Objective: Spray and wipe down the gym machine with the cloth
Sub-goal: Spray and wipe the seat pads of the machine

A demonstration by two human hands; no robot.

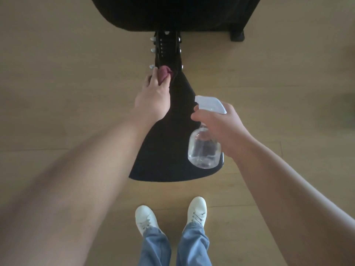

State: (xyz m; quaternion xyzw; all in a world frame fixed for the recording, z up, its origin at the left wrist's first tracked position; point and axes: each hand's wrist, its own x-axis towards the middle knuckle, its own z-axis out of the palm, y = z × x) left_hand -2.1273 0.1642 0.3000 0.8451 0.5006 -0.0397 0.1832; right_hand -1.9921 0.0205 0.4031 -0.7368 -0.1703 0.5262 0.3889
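Pale wood floor (67, 83) surrounds the black gym machine (172, 12). Curled fingers (150, 78) of the left hand (153, 96) pinch the one red cloth (165, 72) against the seat (169, 150) at its narrow end, beside the bolted post (169, 48). The right hand (221, 123) grips the one clear spray bottle (204, 148) above the seat. Likely trouble: cloth snagging on bolts (152, 49), or stray spray wetting floor.
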